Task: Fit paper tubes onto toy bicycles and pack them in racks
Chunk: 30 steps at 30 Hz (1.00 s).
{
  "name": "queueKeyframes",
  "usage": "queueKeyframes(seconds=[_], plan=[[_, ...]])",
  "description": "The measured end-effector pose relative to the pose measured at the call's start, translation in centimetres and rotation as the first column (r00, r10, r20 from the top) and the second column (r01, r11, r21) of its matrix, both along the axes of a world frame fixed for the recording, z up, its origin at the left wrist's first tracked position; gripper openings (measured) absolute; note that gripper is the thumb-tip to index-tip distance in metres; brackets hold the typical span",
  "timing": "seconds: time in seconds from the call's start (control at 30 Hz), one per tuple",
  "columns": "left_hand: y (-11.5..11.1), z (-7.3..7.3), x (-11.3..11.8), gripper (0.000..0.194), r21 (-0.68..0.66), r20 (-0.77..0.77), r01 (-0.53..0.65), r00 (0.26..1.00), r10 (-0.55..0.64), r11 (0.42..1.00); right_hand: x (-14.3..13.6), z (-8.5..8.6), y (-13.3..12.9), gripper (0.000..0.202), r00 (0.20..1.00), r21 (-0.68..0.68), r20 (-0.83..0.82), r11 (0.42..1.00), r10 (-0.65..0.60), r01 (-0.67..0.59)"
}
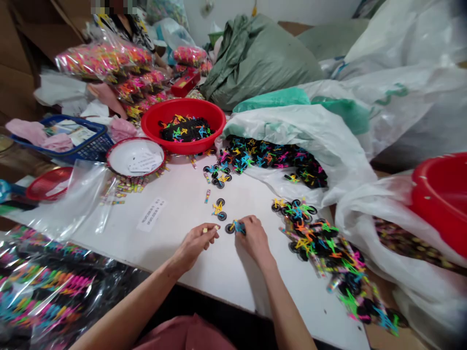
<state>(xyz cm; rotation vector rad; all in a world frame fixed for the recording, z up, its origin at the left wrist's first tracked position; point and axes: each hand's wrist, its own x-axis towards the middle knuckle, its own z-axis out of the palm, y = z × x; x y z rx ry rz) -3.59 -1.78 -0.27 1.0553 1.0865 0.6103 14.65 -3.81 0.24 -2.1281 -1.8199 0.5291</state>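
Near the table's front edge, my left hand (195, 243) is closed with fingers pinched on a small pale-yellow piece (207, 230), whose kind I cannot make out. Just to its right, the fingers of my right hand (253, 237) grip a toy bicycle (231, 228) with blue and yellow parts and black wheels; its right part is hidden by the fingers. A yellow toy bicycle (219, 209) lies flat on the white table (182, 187) beyond both hands. Farther back lies a small printed tube (207, 196).
To the right spreads a pile of toy bicycles (310, 233) mixed with small tubes. An open white sack (310, 121) spills more bicycles at the back. A red basin (215, 133), a white bowl (136, 158) and a blue basket (85, 148) stand back left. A person (126, 29) is behind.
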Motion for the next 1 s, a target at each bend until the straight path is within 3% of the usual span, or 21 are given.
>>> queueKeyframes(seconds=[0.1,0.2,0.43,0.57,0.63,0.77,0.83,0.93,1.0], plan=[[0.1,-0.5,-0.2,0.040,0.043,-0.064,0.037,0.997,-0.034,0.998,0.4,0.4,-0.6,0.008,0.921,-0.060,-0.374,0.994,-0.109,0.093],[0.2,-0.4,0.2,0.040,0.082,-0.022,0.070,0.997,-0.069,0.994,0.5,1.9,-1.7,0.023,0.683,-0.035,-0.715,0.983,-0.150,0.178],[0.1,1.5,0.6,0.031,0.074,0.136,0.099,0.985,-0.109,0.992,-1.7,2.5,-2.7,0.031,0.424,-0.086,-0.889,0.973,-0.172,0.215],[-0.5,1.6,0.1,0.028,0.083,0.171,0.060,0.983,-0.073,0.995,-2.2,2.7,-3.2,0.032,0.340,-0.162,-0.917,0.974,-0.208,0.158],[-1.0,1.4,0.0,0.025,0.154,0.095,0.072,0.992,-0.088,0.985,-2.8,2.5,-3.5,0.031,0.378,-0.167,-0.899,0.971,-0.221,0.171],[-2.3,0.6,0.8,0.019,0.330,-0.151,0.027,0.988,0.024,0.944,-4.6,1.5,-3.5,0.028,0.685,0.020,-0.700,0.953,-0.203,0.304],[-2.7,0.4,1.4,0.019,0.355,-0.214,0.005,0.974,0.076,0.935,-4.5,1.5,-3.3,0.028,0.746,0.057,-0.641,0.958,-0.179,0.280],[-2.1,0.5,1.1,0.024,0.301,-0.201,0.134,0.977,-0.074,0.944,-0.6,3.5,-4.0,0.032,0.806,0.019,-0.579,0.986,-0.122,0.163],[-0.3,0.7,-0.2,0.031,0.254,-0.189,0.190,0.971,-0.144,0.948,4.2,6.0,-5.1,0.033,0.918,0.070,-0.363,0.978,-0.160,0.198]])
